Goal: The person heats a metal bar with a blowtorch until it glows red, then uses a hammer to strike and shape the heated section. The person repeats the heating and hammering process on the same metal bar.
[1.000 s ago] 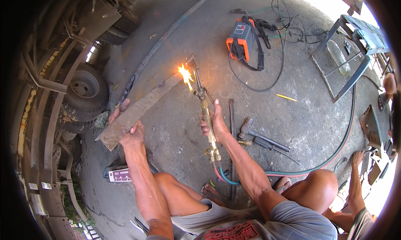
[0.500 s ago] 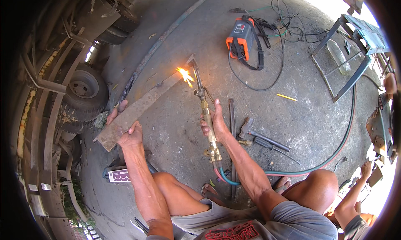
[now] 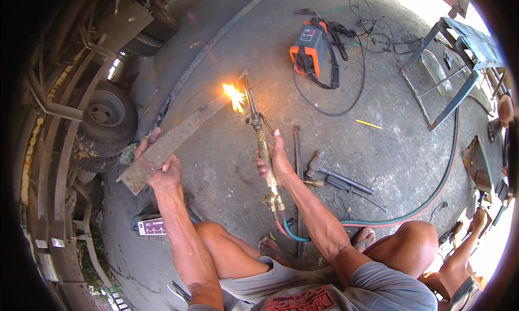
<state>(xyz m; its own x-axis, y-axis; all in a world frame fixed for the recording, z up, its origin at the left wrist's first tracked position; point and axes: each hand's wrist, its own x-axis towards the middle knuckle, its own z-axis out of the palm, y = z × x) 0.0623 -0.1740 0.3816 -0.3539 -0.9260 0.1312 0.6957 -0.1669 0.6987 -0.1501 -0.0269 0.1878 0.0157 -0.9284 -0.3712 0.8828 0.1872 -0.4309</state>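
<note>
My left hand (image 3: 164,173) grips the near end of a long flat metal plate (image 3: 181,133), fingers beneath and thumb on top. The plate slants up and away to the right. In my right hand (image 3: 277,162) is a brass cutting torch (image 3: 264,143), held round its body. The torch head (image 3: 244,84) sits close beside the plate's far end. A bright orange flame (image 3: 234,97) with sparks flares there and hides that end of the plate. A red hose and a green hose (image 3: 294,235) run from the torch's lower end, off to the right.
A hammer (image 3: 343,173), a flat bar (image 3: 299,192) and a yellow pencil (image 3: 368,124) lie on the concrete right of the torch. Beyond stands an orange-grey welding machine (image 3: 311,51) with cables. A metal stand (image 3: 467,89) is at right, a truck wheel (image 3: 105,113) at left. Another person's arm (image 3: 465,246) shows lower right.
The flame at the plate's far end looks larger and brighter. Plate and torch sit slightly further left in view. At far right, the other person's arm has shifted a little.
</note>
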